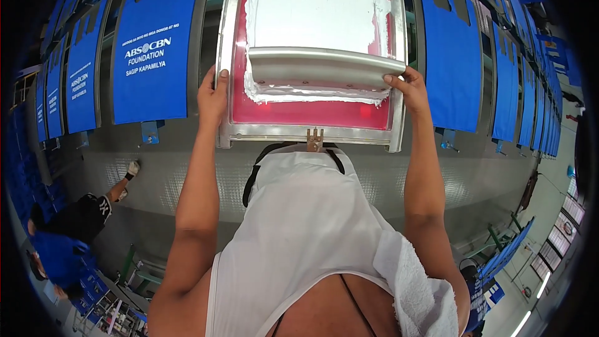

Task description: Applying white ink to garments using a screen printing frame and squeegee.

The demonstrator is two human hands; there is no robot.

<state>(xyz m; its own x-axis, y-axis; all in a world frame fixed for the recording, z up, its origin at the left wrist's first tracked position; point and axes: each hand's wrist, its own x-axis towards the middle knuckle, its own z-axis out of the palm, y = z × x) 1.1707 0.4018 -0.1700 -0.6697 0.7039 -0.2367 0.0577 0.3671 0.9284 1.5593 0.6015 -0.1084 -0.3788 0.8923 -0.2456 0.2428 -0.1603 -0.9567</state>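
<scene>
In front of me is a screen printing frame [312, 130] with metal edges and red mesh [299, 114]. White ink [312, 9] lies thick over the mesh in a rough rectangle. Across its lower part rests a metal squeegee [318, 68], lying inside the frame. My left hand [212, 97] grips the frame's left edge, thumb on top. At the right edge my right hand [413, 90] closes round the frame, its thumb resting on the squeegee's right end. Fingers under both edges are partly hidden.
Blue fabric pieces with white print [150, 56] line the left; plain blue pieces [450, 56] line the right. A metal bracket [314, 140] sits at the frame's near edge. A person with a gloved hand [133, 168] is at the lower left. A white towel [418, 281] hangs over my shoulder.
</scene>
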